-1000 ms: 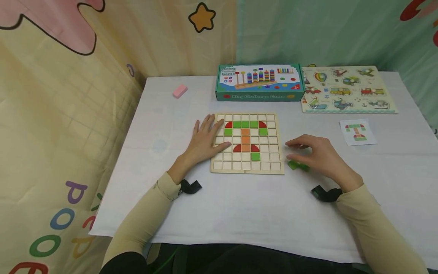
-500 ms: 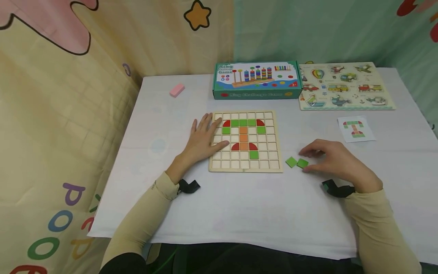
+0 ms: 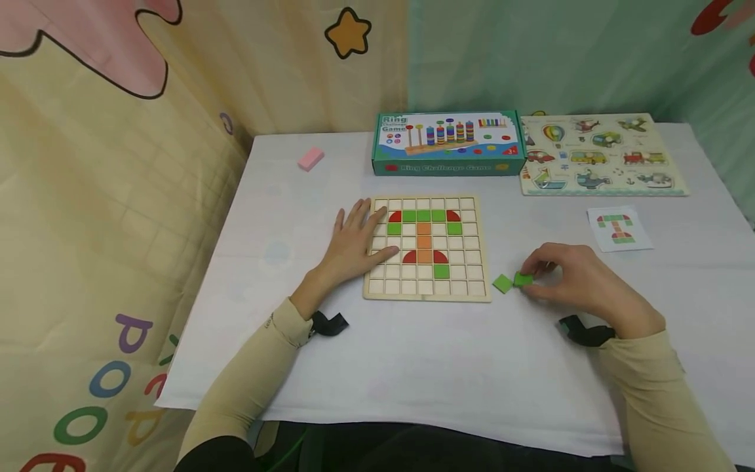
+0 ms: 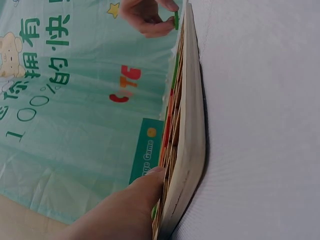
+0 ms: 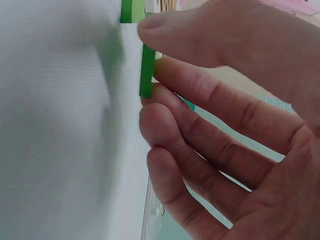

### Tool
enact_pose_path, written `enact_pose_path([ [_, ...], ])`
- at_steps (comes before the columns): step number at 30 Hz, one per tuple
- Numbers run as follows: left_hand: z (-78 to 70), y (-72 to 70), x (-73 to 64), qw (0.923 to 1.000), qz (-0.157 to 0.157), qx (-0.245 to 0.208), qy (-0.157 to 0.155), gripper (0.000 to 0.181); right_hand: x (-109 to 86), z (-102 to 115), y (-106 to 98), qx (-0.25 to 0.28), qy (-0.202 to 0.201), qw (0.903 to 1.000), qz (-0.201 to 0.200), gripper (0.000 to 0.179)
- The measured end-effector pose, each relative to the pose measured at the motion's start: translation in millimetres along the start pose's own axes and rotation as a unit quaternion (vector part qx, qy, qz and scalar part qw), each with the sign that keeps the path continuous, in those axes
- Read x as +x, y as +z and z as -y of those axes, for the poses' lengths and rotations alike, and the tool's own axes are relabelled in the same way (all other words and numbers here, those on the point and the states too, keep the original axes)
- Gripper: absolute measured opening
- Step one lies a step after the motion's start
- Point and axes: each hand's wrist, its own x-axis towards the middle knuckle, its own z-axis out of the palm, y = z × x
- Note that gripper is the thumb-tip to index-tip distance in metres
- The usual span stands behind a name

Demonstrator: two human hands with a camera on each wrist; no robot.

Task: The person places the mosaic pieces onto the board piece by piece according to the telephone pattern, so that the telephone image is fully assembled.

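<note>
A wooden grid board lies on the table, bearing green and orange square tiles and red quarter-round pieces in a T-like pattern. My left hand rests on its left edge, fingers spread, thumb reaching over the cells. To the right of the board, my right hand pinches a green square tile between thumb and fingers. That tile is tipped up from the cloth in the right wrist view. Another green tile lies flat between it and the board.
Behind the board stands a green Ring Challenge Game box, beside a vehicle picture puzzle. A pattern card lies at the right. A pink block sits at the back left of the white-clothed table.
My right hand has drawn back to the right, uncovering the two green tiles, then taken the right-hand one and tilted it. The left hand has stayed on the board.
</note>
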Motion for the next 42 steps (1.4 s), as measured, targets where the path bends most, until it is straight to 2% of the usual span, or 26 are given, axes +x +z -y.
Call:
enact_pose_path([
  [5,-2.5,-0.4,-1.5,1.0,0.002,0.0,-0.002,0.089,10.8,12.5,1.6,0.007,-0.027,0.9996,0.005,0.035],
  [11,-3.0,-2.1,-1.1,0.9999,0.005,0.004,-0.009,0.09,46.5,39.8,25.9,0.016,-0.069,0.9965,0.044,0.032],
  [15,-2.7,-1.5,-0.8,1.0,0.006,0.003,-0.007,0.09,68.5,57.9,39.4,0.027,-0.075,0.9945,0.067,0.03],
  [22,-1.7,-1.6,-1.1,1.0,0.004,0.005,-0.008,0.089,94.3,81.6,56.3,0.019,-0.077,0.9944,0.069,0.026],
  [31,-1.3,-1.9,-0.1,1.0,0.002,0.003,-0.001,0.089,98.6,91.2,67.8,0.012,-0.096,0.9936,0.058,0.023],
  [42,-1.8,-1.4,-0.9,1.0,0.001,-0.003,-0.005,0.089,96.4,89.8,68.6,0.037,-0.083,0.9946,0.049,0.026],
])
